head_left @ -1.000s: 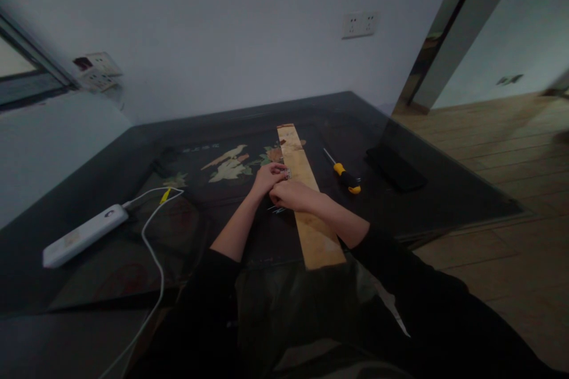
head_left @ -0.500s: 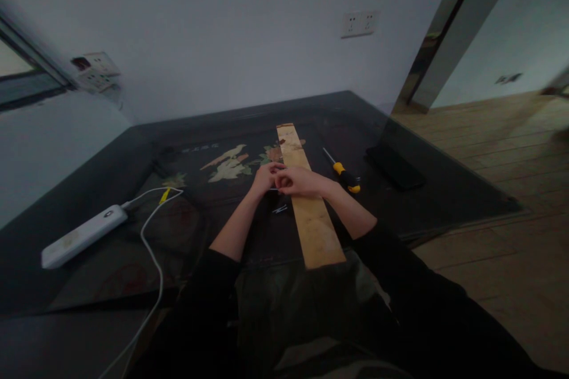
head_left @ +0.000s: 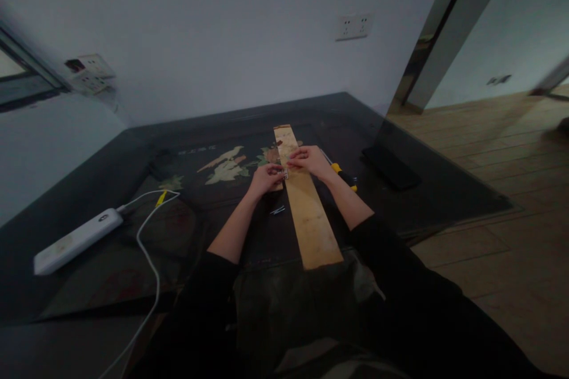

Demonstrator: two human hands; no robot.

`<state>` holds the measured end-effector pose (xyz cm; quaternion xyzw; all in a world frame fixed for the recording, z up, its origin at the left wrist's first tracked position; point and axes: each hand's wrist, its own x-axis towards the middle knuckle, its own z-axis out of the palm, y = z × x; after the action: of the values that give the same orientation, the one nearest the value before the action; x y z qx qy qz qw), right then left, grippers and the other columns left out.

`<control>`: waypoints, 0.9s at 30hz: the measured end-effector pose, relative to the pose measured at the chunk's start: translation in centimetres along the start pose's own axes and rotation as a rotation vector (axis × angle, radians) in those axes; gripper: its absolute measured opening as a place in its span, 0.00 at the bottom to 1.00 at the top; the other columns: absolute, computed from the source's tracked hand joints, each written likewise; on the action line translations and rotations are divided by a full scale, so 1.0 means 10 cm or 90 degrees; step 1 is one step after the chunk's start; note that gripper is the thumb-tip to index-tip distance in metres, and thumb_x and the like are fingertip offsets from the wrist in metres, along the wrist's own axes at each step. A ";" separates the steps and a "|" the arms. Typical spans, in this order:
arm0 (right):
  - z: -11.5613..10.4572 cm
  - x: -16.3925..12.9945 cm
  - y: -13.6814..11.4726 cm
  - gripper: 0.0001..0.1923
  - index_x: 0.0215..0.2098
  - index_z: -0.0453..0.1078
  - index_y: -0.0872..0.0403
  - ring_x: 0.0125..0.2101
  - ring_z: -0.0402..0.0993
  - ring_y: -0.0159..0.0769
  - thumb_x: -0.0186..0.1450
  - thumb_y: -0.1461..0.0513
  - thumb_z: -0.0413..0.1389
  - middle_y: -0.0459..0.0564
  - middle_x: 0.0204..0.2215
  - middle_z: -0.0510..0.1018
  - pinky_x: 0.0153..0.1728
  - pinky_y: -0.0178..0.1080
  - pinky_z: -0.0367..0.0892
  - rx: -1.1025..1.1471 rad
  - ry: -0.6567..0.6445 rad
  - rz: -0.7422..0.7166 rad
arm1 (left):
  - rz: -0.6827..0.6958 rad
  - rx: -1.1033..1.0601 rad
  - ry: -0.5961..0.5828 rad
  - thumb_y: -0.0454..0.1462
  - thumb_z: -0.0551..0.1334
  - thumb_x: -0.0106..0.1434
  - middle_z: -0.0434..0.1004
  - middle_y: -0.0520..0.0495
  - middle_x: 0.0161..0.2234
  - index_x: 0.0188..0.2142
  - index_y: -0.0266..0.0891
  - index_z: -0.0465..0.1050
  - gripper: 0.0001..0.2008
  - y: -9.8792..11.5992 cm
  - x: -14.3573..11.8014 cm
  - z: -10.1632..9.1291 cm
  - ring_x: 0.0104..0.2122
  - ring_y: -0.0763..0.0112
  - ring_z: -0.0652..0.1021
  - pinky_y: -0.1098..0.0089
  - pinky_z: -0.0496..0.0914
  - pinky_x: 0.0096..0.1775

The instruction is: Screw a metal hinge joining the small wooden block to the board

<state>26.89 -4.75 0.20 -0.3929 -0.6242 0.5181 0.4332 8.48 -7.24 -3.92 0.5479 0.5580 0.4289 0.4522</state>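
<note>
A long, pale wooden plank (head_left: 306,213) lies lengthwise on the dark table (head_left: 133,148), its near end at the table's front edge. My left hand (head_left: 265,178) rests at the plank's left edge, fingers pinched on a small metal piece (head_left: 285,173). My right hand (head_left: 311,160) lies on the plank just beyond it, fingers curled with the tips near the metal piece. What those fingers hold is too small to see. A few small dark screws (head_left: 278,210) lie on the table left of the plank.
A yellow-handled screwdriver (head_left: 343,173) lies right of the plank, partly behind my right wrist. A black phone (head_left: 391,167) lies farther right. A white power bank (head_left: 75,241) with a white cable (head_left: 149,254) sits at the left. Wooden floor is to the right.
My right hand has risen from the screws beside the plank and moved away from me, onto the plank near the metal piece. My left hand has stayed at the plank's edge.
</note>
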 end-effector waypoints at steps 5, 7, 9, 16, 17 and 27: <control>0.02 0.05 0.09 0.06 0.27 0.72 0.58 0.25 0.79 0.31 0.54 0.71 0.65 0.48 0.21 0.79 0.29 0.31 0.74 0.053 0.069 0.043 | -0.006 0.002 0.011 0.31 0.72 0.51 0.77 0.53 0.22 0.36 0.34 0.76 0.12 -0.02 0.03 0.00 0.21 0.75 0.76 0.74 0.70 0.29; 0.04 0.07 0.13 0.07 0.27 0.72 0.58 0.24 0.79 0.31 0.54 0.71 0.65 0.47 0.21 0.79 0.28 0.31 0.74 0.065 0.084 0.050 | -0.008 0.002 0.014 0.32 0.73 0.51 0.77 0.53 0.22 0.36 0.35 0.77 0.13 -0.01 0.02 0.00 0.21 0.75 0.76 0.74 0.70 0.29; 0.05 0.08 0.17 0.07 0.27 0.71 0.58 0.22 0.78 0.30 0.54 0.70 0.65 0.47 0.21 0.79 0.26 0.31 0.73 0.071 0.094 0.048 | -0.012 -0.002 0.016 0.32 0.73 0.51 0.77 0.53 0.22 0.36 0.35 0.77 0.13 -0.01 0.02 0.01 0.21 0.75 0.76 0.73 0.71 0.29; 0.05 0.09 0.23 0.06 0.27 0.73 0.59 0.22 0.78 0.30 0.54 0.72 0.64 0.47 0.20 0.78 0.24 0.29 0.72 0.072 0.075 0.048 | -0.015 -0.005 0.024 0.31 0.72 0.52 0.77 0.53 0.22 0.36 0.35 0.77 0.11 -0.02 0.02 0.02 0.21 0.75 0.77 0.73 0.71 0.30; 0.04 0.09 0.23 0.06 0.27 0.73 0.59 0.22 0.78 0.30 0.54 0.72 0.64 0.47 0.19 0.78 0.24 0.29 0.72 0.069 0.076 0.047 | -0.015 -0.005 0.026 0.31 0.72 0.52 0.77 0.53 0.22 0.36 0.35 0.77 0.11 -0.02 0.02 0.02 0.21 0.75 0.76 0.73 0.71 0.30; 0.03 0.11 0.29 0.05 0.25 0.75 0.59 0.23 0.77 0.31 0.51 0.71 0.65 0.47 0.20 0.78 0.27 0.32 0.74 0.048 0.089 0.051 | -0.010 -0.002 0.019 0.33 0.74 0.50 0.77 0.52 0.22 0.36 0.34 0.77 0.13 0.03 -0.02 0.01 0.21 0.75 0.76 0.73 0.70 0.28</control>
<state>26.36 -3.40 -2.57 -0.4362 -0.5565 0.5291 0.4692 8.67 -7.40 -3.68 0.5364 0.5685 0.4341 0.4480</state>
